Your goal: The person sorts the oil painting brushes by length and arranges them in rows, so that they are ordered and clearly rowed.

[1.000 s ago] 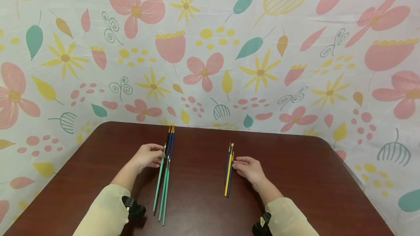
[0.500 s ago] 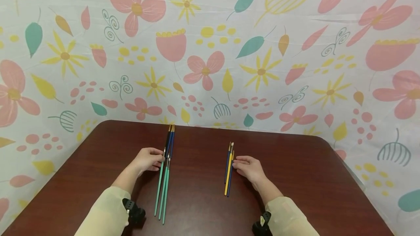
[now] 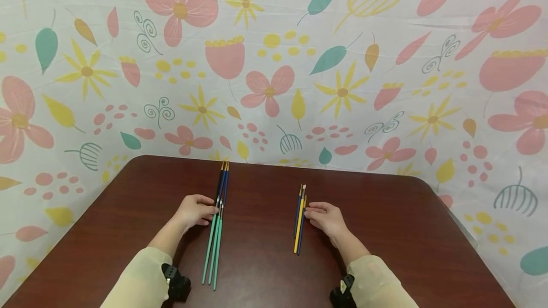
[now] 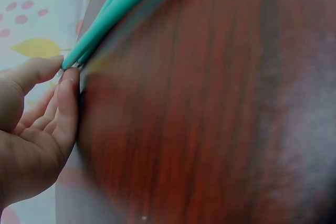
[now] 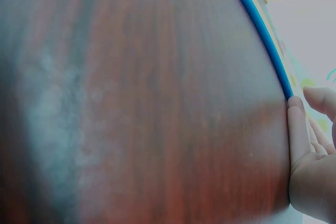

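Observation:
Several green-handled paintbrushes (image 3: 211, 251) lie side by side on the table at left, handles toward me. My left hand (image 3: 195, 210) pinches the leftmost one near its bristle end; in the left wrist view, thumb and forefinger (image 4: 67, 85) meet at the end of the green handle. Darker paintbrushes (image 3: 225, 187), black and blue, lie just beyond, bristles at the table's far edge. At right lie a yellow paintbrush (image 3: 297, 232) and two blue paintbrushes (image 3: 301, 236). My right hand (image 3: 326, 220) rests beside them, fingertips at the right blue handle, thumb raised off it in the right wrist view.
The dark brown wooden table (image 3: 257, 260) has rounded far corners. Right behind it hangs a white cloth (image 3: 274, 141) printed with flowers and leaves. Black wrist cameras (image 3: 177, 285) sit at both cuffs.
My left hand has shifted slightly right and toward me, bringing the leftmost green paintbrush in close against the other green ones. My right hand stays by the yellow and blue paintbrushes.

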`<state>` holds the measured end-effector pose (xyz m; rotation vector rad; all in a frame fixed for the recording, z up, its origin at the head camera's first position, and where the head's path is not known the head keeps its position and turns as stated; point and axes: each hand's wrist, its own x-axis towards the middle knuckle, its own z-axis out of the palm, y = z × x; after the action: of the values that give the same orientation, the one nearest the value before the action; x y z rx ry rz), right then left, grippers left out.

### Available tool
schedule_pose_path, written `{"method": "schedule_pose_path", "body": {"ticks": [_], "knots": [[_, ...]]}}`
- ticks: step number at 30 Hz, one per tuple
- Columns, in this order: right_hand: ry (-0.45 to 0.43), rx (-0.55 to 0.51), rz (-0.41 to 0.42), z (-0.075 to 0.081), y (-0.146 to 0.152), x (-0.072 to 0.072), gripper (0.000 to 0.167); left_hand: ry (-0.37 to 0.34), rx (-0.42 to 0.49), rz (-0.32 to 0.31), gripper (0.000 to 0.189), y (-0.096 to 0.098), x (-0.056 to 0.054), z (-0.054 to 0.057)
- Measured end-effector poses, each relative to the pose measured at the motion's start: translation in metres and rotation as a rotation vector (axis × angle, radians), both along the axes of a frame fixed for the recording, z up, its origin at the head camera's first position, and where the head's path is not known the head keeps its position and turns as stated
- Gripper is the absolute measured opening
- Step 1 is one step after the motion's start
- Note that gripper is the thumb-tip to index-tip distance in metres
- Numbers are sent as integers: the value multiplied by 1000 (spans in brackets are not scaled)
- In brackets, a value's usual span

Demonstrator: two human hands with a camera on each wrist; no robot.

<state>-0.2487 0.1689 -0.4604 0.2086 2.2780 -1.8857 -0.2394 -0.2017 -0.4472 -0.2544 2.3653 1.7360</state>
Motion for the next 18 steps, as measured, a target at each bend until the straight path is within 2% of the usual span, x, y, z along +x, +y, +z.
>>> {"method": "schedule_pose_path", "body": {"ticks": [10,18], "knots": [[-4,-1,4,2,0,1,42,53,-107,54,31,9,5,-4],[-1,-3,4,1,0,1,42,70,-135,78,31,10,7,-5]]}}
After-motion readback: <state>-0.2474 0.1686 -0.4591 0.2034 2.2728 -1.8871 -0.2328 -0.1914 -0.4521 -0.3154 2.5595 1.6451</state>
